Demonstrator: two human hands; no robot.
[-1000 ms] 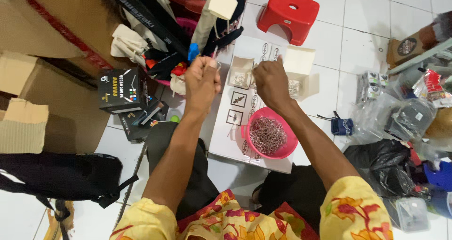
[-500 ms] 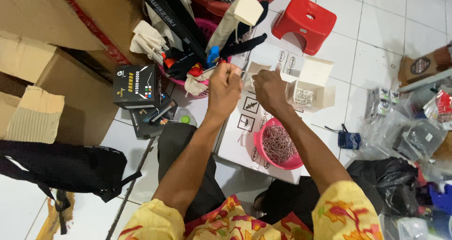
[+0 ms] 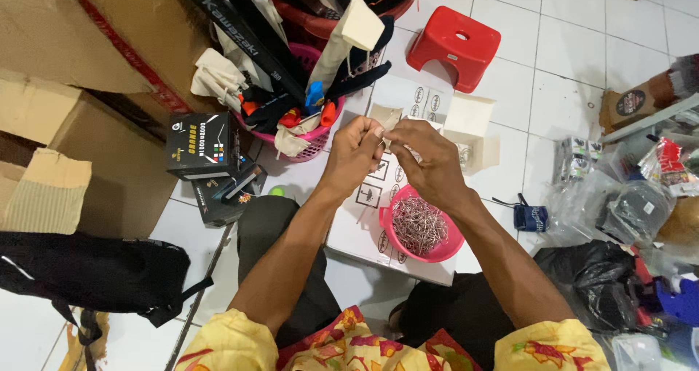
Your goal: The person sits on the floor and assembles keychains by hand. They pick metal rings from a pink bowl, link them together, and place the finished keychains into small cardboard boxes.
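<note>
Floor: white tiles, grey joints; person seated, patterned yellow sleeves nearest. Black bag lower left. White flat carton across the lap, square black pictograms on its face; pink bowl of small metal hooks on it. Left hand and right hand meet above the carton, fingers pinched shut on a small pale packet between them. Black printed box left, beside brown cartons. Pink basket of cloth items behind. Red stool farthest
</note>
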